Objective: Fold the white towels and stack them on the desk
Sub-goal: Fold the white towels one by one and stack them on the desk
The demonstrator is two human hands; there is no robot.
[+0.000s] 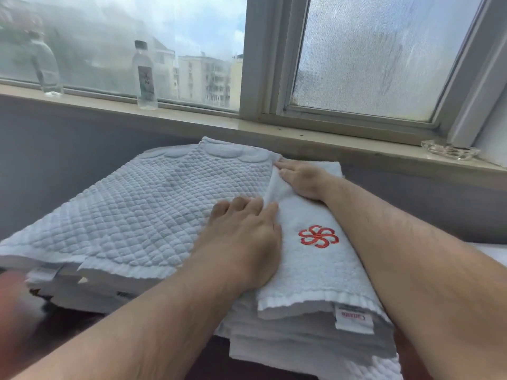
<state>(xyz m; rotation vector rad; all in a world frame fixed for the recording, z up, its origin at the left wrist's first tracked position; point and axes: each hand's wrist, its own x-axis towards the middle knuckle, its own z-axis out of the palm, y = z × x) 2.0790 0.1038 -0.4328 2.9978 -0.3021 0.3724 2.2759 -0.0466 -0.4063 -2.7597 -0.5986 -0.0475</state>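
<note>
Head view: logo towel (315,270) lies folded atop the stack (301,335) at 5 o'clock, with the quilted towel (142,209) at its 9 o'clock. Left hand (244,237) and right hand (301,179) lie flat, fingers straight, pressing its left edge, probably to square the fold.

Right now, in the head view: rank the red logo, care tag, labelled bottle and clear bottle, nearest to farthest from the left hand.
From the left hand:
1. red logo, just to its right on the folded towel.
2. care tag, at that towel's near right corner.
3. labelled bottle, on the sill, back left.
4. clear bottle, far left on the sill.
</note>
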